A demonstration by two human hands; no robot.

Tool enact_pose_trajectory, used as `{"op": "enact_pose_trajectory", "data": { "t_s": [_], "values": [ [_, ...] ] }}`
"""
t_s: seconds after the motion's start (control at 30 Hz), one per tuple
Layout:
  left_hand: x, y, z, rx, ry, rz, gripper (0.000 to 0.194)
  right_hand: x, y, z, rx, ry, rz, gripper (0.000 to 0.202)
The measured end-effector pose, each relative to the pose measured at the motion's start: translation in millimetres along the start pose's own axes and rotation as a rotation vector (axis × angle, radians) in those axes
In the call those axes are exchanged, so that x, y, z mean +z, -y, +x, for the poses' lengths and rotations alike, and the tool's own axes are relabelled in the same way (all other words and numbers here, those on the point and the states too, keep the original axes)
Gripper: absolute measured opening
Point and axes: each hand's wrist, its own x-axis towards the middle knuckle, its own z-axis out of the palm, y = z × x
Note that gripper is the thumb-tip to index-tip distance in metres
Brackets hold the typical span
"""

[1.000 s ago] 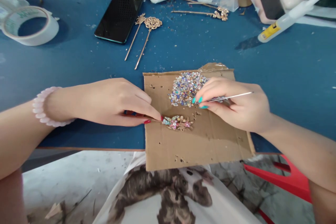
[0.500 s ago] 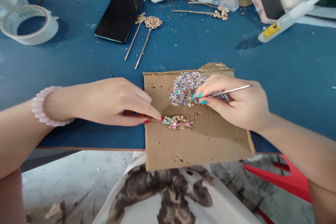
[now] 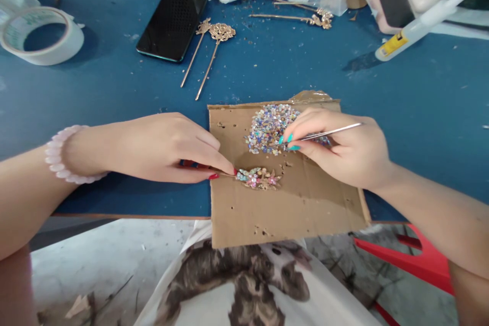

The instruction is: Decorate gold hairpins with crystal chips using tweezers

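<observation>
Hairpin (image 3: pixel 257 179), 1, jewelled — decorated head on the cardboard (image 3: pixel 294 214), long axis running left to right, shaft at left. Left hand (image 3: pixel 171 147), the nearer: thumb and forefinger pinched together on the shaft. Right hand (image 3: pixel 344 150): fingers closed around 1 slim metal tool (image 3: pixel 332 132), tip at the bead pile (image 3: pixel 267 127); whether it grips a bead, cannot tell. Hairpin head lies near and left of these fingers, apart. Room: cardboard extends right and near of the head — near edge overhanging the table (image 3: pixel 133 204). Far left: 2 gold hairpins (image 3: pixel 222 33).
</observation>
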Motion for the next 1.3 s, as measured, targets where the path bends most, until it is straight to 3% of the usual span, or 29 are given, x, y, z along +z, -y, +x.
{"op": "enact_pose_trajectory", "data": {
  "t_s": [0.6,0.87,1.3],
  "values": [
    [-0.9,-0.2,-0.2,-0.008,0.014,0.010,0.031,-2.3,3.2,0.1,-0.060,0.001,0.097,0.009],
    [-1.2,1.0,0.6,0.003,0.031,0.022,0.029,-4.1,12.6,0.7,-0.172,0.147,0.248,0.009],
    [-1.2,0.6,0.7,0.006,0.034,0.013,0.029,-4.6,15.8,0.4,-0.184,0.193,0.263,0.009]
  ]
}}
